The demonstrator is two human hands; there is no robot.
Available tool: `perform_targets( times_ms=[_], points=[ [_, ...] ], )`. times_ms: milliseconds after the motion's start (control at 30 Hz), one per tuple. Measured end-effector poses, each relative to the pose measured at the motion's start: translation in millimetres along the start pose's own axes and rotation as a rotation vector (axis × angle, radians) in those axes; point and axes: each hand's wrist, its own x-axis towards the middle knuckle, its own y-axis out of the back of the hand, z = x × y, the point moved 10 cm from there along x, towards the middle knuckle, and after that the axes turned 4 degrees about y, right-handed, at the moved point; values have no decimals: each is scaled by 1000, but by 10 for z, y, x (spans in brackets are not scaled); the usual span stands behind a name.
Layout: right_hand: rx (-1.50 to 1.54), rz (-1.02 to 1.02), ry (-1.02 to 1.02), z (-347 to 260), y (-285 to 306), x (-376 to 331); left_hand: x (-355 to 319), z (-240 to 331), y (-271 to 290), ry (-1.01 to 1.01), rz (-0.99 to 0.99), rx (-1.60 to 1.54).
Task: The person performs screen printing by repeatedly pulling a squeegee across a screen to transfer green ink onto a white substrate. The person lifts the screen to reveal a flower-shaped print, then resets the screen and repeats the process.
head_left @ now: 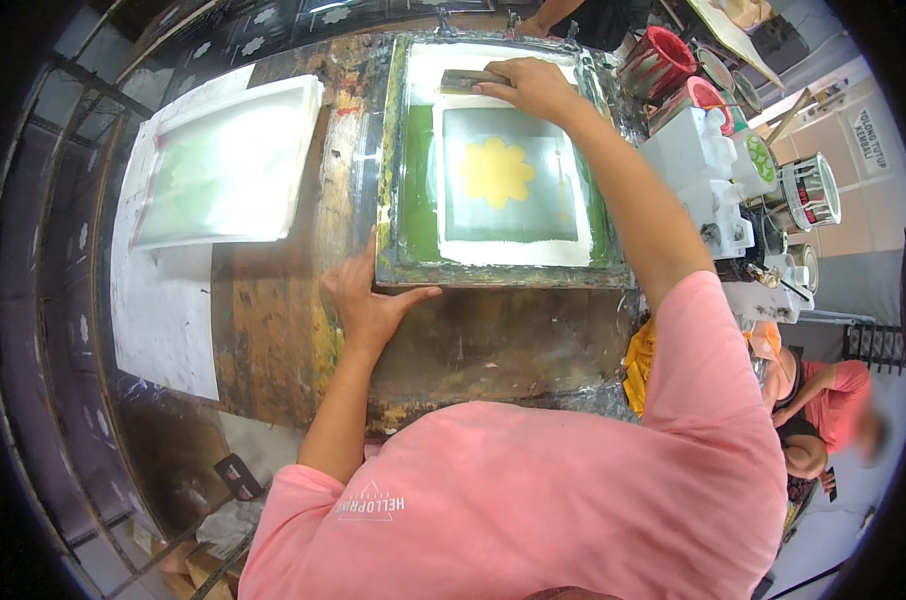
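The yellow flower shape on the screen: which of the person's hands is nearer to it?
Right. The right hand grips the squeegee at the far end of the screen frame, just beyond the yellow flower. The left hand presses the frame's near left corner, farther away.

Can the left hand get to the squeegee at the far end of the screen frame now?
Probably not easily: the left hand presses the screen frame at its near corner, and the right hand already covers the squeegee.
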Motion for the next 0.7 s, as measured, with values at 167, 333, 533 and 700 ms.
perform_targets(
  times_ms=[167, 333, 533, 700],
  points=[
    [-111, -48, -84, -135, -174, -231, -37, 38, 24, -97, 54, 16],
    [-81, -115, -109, -846, 38, -899, -62, -41, -19, 54, -43, -12],
    [-39, -211, -157, -1796, 548, -1640, -56, 40, 55, -62, 61, -32],
    [-92, 41, -61, -1993, 1185, -1523, 130, 53, 93, 82, 47, -610]
  ],
)
